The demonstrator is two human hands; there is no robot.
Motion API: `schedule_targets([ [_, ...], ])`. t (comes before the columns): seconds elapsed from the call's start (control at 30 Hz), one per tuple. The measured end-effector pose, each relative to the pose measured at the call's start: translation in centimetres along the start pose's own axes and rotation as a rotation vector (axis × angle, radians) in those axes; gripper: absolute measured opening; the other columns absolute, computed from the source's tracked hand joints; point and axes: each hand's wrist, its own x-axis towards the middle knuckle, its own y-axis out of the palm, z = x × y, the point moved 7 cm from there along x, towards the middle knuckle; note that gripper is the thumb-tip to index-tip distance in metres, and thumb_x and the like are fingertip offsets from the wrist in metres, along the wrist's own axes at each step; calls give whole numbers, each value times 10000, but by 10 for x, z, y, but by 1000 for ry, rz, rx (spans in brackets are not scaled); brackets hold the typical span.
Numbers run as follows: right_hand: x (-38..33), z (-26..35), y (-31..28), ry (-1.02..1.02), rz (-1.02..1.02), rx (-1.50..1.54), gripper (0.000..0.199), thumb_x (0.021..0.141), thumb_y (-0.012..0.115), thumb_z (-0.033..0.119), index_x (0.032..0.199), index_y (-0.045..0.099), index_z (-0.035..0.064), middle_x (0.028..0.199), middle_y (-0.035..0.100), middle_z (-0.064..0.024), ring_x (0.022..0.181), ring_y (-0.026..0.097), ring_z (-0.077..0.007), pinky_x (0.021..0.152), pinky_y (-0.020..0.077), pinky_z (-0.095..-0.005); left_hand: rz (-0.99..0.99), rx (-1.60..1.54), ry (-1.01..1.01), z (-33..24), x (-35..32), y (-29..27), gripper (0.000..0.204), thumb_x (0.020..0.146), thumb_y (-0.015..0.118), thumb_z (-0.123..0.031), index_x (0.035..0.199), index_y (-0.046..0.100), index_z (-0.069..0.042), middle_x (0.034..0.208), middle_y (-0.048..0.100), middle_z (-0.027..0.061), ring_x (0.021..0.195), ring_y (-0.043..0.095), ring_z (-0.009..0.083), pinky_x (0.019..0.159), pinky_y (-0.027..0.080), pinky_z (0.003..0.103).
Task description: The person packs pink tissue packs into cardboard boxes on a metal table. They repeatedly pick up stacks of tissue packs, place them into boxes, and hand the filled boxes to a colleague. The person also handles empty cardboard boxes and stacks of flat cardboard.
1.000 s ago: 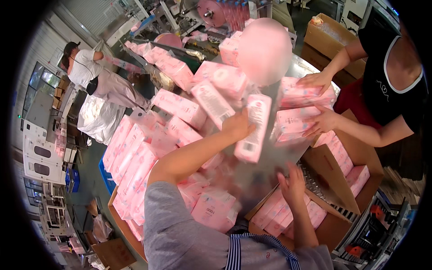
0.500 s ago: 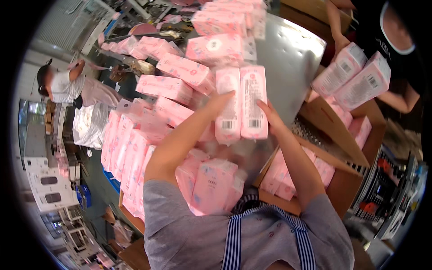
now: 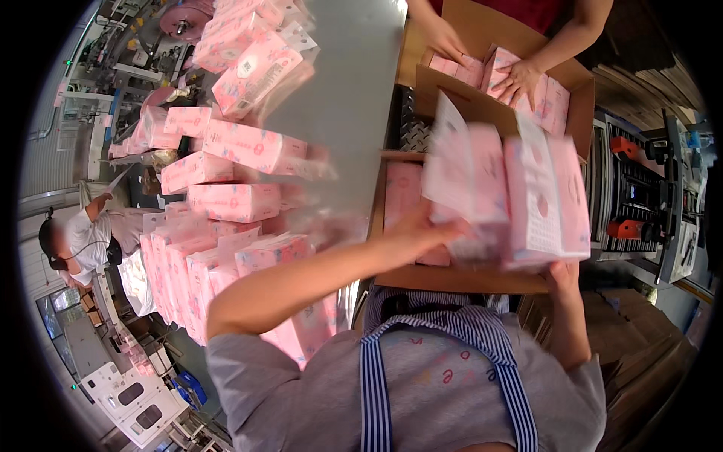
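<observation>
Pink soft packs (image 3: 512, 200), a blurred bunch, sit clamped between left hand (image 3: 422, 233) and right hand (image 3: 561, 275), just above the open carton (image 3: 467, 280); loading step, I judge; next, lowering them squarely inside.

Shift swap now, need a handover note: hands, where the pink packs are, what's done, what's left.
Left hand: pressed against the left side of a blurred bunch of pink packs, held together over the near cardboard box.
Right hand: under the bunch's right end, supporting it.
Done: some pink packs already lie inside the near box, at its left wall; how full it is cannot be told.
Left: the held bunch is not yet set down in the box; many loose packs remain on the metal table to the left.
A co-worker's hands press packs into the far box.
</observation>
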Motion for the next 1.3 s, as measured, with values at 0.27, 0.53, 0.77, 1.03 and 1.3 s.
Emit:
schedule_targets([
  [0.27,-18,-256,-83,753,-219,193,570,897,580,361,1304,402,3,1243,534,-153,1152,509,-288,984,420,-394,-350,477,-122,178,165,-29,420,908,530,-403,1100,576,-33,943,624,86,824,602,180,686,513,336],
  [0.53,44,-131,-24,-4,-190,-1011,675,778,606,53,1381,308,-4,1351,384,-265,1221,412,-425,1018,370,-440,-1477,1646,-55,-16,-24,-295,432,886,466,-509,1021,698,-170,1196,579,142,1204,424,343,917,354,567],
  [0.77,103,-63,173,-360,257,-1081,659,767,682,273,1330,415,57,1389,374,-199,1220,440,-376,994,385,-444,-720,1301,-163,8,5,-218,440,891,484,-410,1193,579,-105,1227,524,226,1167,475,389,924,402,558],
  [1.03,108,-73,256,-140,651,-1382,993,677,753,393,1462,219,100,1240,443,-216,1090,489,-372,914,424,-448,-1000,1250,438,-95,-53,-170,469,796,643,-209,1207,516,-22,1188,515,224,1108,505,365,951,415,432],
  [1.3,-15,-45,-36,182,-237,-1732,947,716,734,289,1452,195,34,1053,481,-203,983,521,-366,771,475,-450,-641,1206,324,-89,28,-132,494,810,644,-288,1224,526,-45,1202,515,204,1035,542,327,887,447,387],
])
